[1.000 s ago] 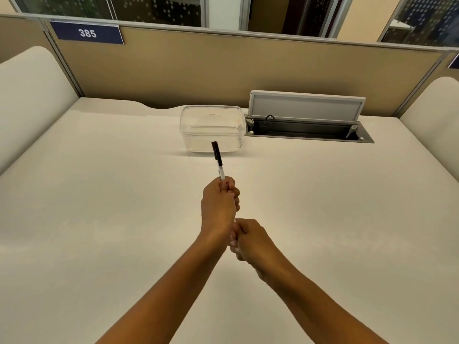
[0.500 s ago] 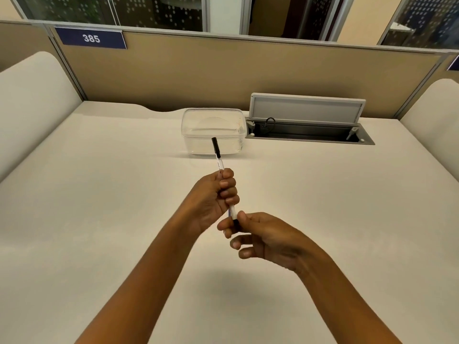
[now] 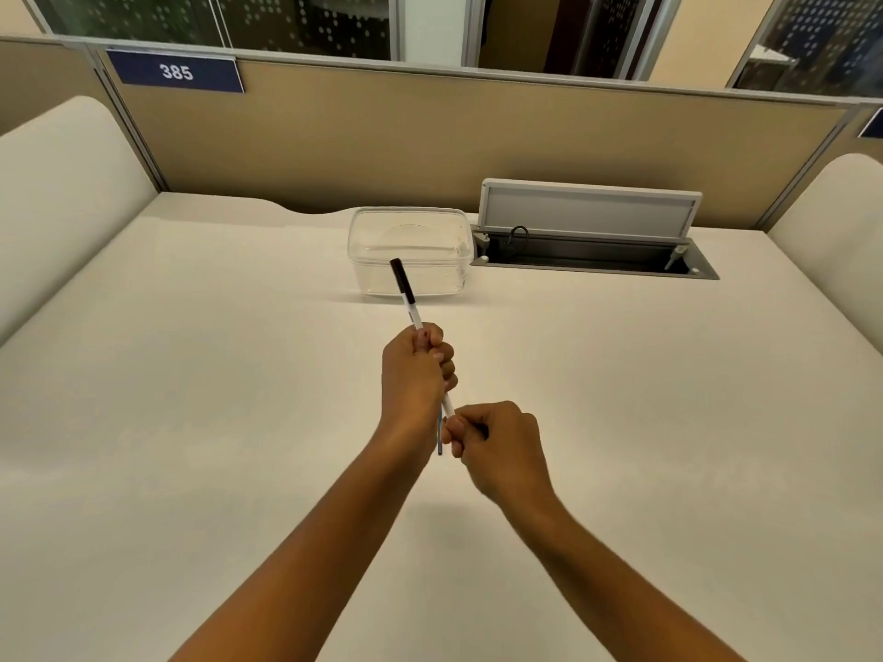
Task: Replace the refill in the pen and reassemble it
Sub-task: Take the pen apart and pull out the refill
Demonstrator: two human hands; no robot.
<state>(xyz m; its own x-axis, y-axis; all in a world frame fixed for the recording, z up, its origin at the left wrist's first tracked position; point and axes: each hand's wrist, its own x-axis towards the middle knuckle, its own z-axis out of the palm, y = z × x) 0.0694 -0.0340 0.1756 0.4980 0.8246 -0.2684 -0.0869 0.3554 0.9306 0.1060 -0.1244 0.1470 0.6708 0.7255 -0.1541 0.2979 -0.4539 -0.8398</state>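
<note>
A white pen (image 3: 409, 308) with a black cap points up and away from me over the middle of the desk. My left hand (image 3: 416, 375) is wrapped around its barrel. My right hand (image 3: 497, 441) pinches the pen's lower end just below the left hand. A thin blue rod (image 3: 439, 439), seemingly a refill, hangs down between the two hands; which hand holds it I cannot tell.
A clear plastic tub (image 3: 411, 250) stands behind the pen's tip. To its right is an open cable hatch (image 3: 592, 253) with its grey lid raised. Beige partition panels close off the back and both sides of the white desk (image 3: 191, 422).
My right hand has closed its fingers on the pen's lower end and the hands have shifted slightly. A thin blue rod now shows between them.
</note>
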